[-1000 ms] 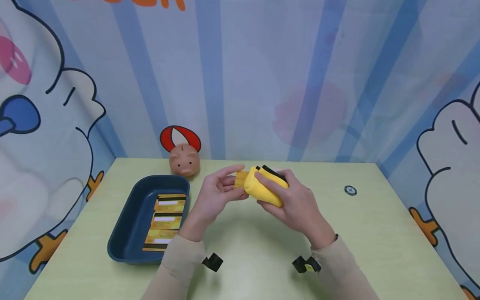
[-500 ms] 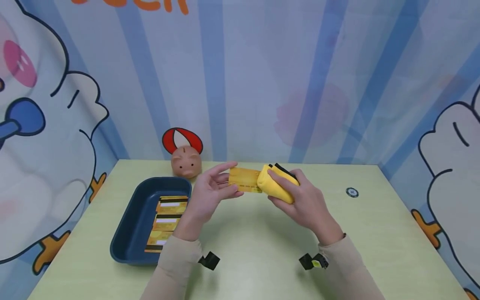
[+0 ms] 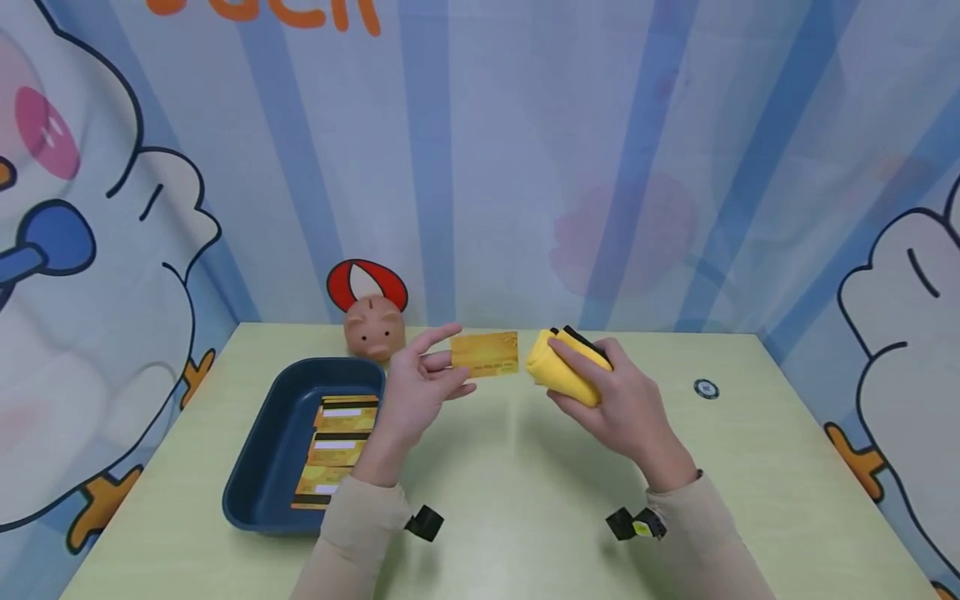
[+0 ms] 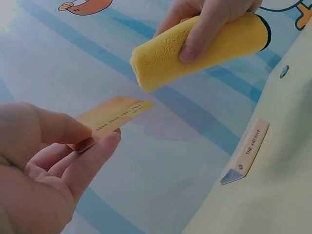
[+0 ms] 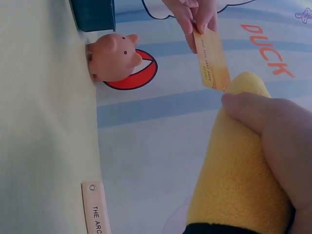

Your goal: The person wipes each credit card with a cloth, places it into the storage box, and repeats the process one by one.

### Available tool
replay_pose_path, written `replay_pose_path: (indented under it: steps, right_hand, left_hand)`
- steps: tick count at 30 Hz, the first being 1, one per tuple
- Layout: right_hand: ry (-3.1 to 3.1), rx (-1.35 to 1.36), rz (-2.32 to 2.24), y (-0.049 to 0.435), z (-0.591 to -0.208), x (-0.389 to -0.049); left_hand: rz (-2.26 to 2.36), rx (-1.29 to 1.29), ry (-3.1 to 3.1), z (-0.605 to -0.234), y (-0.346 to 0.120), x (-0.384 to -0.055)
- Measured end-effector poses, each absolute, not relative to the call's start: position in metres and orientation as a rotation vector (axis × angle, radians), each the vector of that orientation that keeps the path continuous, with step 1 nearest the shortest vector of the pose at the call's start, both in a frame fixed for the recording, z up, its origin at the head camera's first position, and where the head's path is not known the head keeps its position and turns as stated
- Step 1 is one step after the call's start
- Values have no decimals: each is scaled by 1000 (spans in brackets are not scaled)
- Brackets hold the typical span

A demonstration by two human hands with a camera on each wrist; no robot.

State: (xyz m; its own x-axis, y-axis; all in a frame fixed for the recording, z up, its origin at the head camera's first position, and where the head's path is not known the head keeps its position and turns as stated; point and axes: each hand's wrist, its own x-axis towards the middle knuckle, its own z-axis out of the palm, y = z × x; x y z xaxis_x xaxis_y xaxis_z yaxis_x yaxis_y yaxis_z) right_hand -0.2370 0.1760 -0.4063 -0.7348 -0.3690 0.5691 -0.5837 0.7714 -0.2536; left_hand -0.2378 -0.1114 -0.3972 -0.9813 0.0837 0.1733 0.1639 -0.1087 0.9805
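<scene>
A gold bank card (image 3: 491, 353) is pinched by its left end between the thumb and fingers of my left hand (image 3: 418, 382), above the table. Raised digits (image 4: 119, 117) show on its face in the left wrist view. My right hand (image 3: 611, 408) grips a folded yellow cloth (image 3: 558, 367) with black edging. In the head view, a small gap separates the cloth from the card's right end. Several similar gold cards (image 3: 335, 450) lie inside a dark blue tray (image 3: 251, 450) at the left, partly covered by my left forearm.
A pink piggy bank (image 3: 375, 327) stands behind the tray. A round chip (image 3: 706, 388) lies at the right of the table. A small sign reading THE ARCHIVE (image 4: 248, 148) stands on the table. A printed curtain (image 3: 495, 167) hangs behind.
The yellow cloth has slid off the card to the right, and the card's whole face now shows. My hands have moved apart, the left still pinching the card.
</scene>
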Motion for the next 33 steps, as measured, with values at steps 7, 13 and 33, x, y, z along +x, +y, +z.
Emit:
replay_pose_path:
  steps: [7,13,33]
  right_hand:
    - [-2465,703,601,178,-406,-236]
    - [-2454,701,604,179,-405,-236]
    - [-2428,721,606,178,-401,-233]
  left_hand:
    - [-2203,-287,-2062,-401,-110,-239]
    - [-2037,-308,-2111,-406,-109,-242]
    - [-2174,-430,-2233,-417,-108,-246]
